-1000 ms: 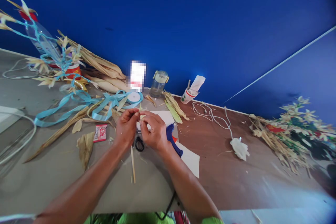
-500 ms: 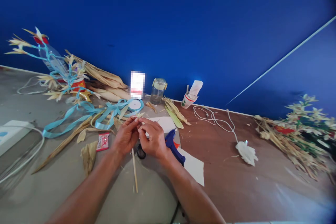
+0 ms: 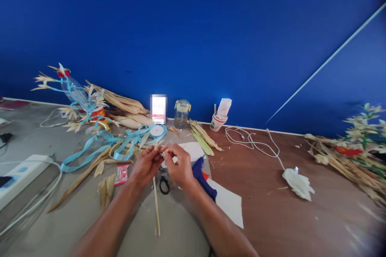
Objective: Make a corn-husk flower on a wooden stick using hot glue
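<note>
My left hand is closed in a pinch on a small pale piece of corn husk, whose tips show above the fingers. Close beside it, my right hand pinches at the same pale bit with thumb and forefinger; the fingers partly hide it. Under the hands a thin wooden stick lies on the table, with the black handle loop of scissors to its right. Just right of my right hand rests a blue glue gun. A white sheet lies behind the hands.
Light-blue ribbon, dry corn husks and blue-wrapped branches with husk flowers spread at left, near a power strip. A jar and paper cup stand by the wall. A white cable lies right.
The view has shifted, so table items sit lower in the picture. My hands stay together at the husk piece; the right fingers have shifted slightly, and more of the scissors loop shows.
</note>
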`<state>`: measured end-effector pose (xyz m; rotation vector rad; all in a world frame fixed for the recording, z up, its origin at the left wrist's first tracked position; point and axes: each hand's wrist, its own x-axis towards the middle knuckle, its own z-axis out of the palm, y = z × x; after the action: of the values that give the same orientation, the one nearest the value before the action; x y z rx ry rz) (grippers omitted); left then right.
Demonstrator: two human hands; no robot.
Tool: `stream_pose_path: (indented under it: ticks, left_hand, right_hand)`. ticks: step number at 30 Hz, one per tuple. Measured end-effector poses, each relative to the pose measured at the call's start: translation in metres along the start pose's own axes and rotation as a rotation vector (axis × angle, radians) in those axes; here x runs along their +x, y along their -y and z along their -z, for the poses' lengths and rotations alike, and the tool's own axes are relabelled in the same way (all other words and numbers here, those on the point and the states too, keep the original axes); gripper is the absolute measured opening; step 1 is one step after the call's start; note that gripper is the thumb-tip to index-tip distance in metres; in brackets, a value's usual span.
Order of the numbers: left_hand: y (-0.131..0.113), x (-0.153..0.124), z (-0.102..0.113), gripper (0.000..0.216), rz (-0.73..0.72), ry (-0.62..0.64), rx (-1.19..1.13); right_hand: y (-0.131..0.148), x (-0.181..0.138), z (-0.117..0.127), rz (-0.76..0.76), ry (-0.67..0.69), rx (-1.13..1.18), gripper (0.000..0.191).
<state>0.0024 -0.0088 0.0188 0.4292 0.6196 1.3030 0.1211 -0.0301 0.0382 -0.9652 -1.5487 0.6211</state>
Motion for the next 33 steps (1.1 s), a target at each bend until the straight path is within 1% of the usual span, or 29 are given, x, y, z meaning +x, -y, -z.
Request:
stream_pose_path:
  ticks: [3,4,6,10,14,16,20,24,27,30,33]
  left_hand:
    - [0.002,0.001,0.0,0.014,-0.022,0.052,0.026]
    - [0.002,0.001,0.001,0.014,-0.027,0.064,0.032]
    - [0.004,0.001,0.001,0.014,-0.029,0.081,0.039]
    - [0.004,-0.001,0.001,0.013,-0.008,0.115,0.057]
    - [0.003,-0.005,-0.002,0.014,0.008,0.137,0.116]
    - [0.003,-0.007,-0.004,0.015,0.007,0.15,0.169]
    - [0.005,-0.007,-0.004,0.02,-0.062,0.175,0.313]
    - [0.008,-0.002,0.003,0.026,-0.117,0.195,0.464]
    - [0.009,0.003,0.013,0.026,-0.199,0.214,0.599]
    - [0.01,0.006,0.02,0.025,-0.265,0.226,0.767]
    - [0.008,0.007,0.02,0.024,-0.322,0.252,0.85]
  right_hand:
    - [-0.001,0.005,0.002,-0.266,-0.05,0.17,0.015]
    - [-0.001,0.006,0.003,-0.328,-0.053,0.219,0.016]
    - [-0.002,0.008,0.003,-0.406,-0.052,0.301,0.018]
    - [-0.002,0.013,0.007,-0.435,-0.082,0.447,0.014]
    - [-0.003,0.022,0.022,-0.464,-0.205,0.679,0.011]
    - [-0.004,0.026,0.03,-0.493,-0.229,0.775,0.013]
    - [-0.006,0.029,0.038,-0.567,-0.162,0.864,0.016]
    - [-0.005,0.027,0.034,-0.64,-0.07,0.833,0.016]
    - [-0.005,0.026,0.032,-0.674,-0.055,0.796,0.015]
    - [-0.008,0.026,0.033,-0.707,-0.045,0.821,0.019]
    - [-0.01,0.026,0.035,-0.783,0.055,0.917,0.023]
